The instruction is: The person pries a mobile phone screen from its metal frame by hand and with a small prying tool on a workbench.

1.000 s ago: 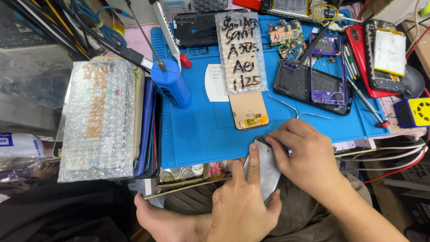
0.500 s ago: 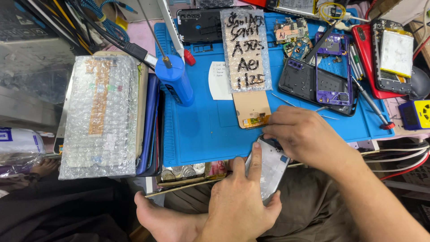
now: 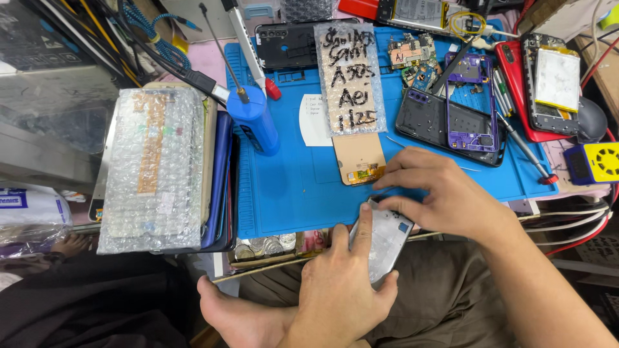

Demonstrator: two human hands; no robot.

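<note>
- Gripping a silver-grey phone frame [image 3: 385,241] from below, the left hand [image 3: 342,290] wraps its fingers around the lower part, the index finger laid flat along the frame's face; the frame sits tilted at the near edge of the blue work mat [image 3: 296,180], over the person's lap
- the right hand [image 3: 445,193] rests on the frame's upper end, fingertips pinching its top corner, the remaining fingers spread on the mat
- just beyond the right hand lies a bubble-wrapped screen part [image 3: 350,80] with handwriting on it, its tan flex tail [image 3: 360,160] pointing toward the hands
- a purple phone frame [image 3: 469,109] lies on a black back shell, to the right on the mat; a red phone body with a white battery [image 3: 556,80] lies farther right
- a blue cylindrical bottle [image 3: 253,119] stands at the mat's left; beside it, a bubble-wrapped stack [image 3: 155,167] lies flat
- a yellow box with a fan grille [image 3: 596,161] sits at the far right edge
</note>
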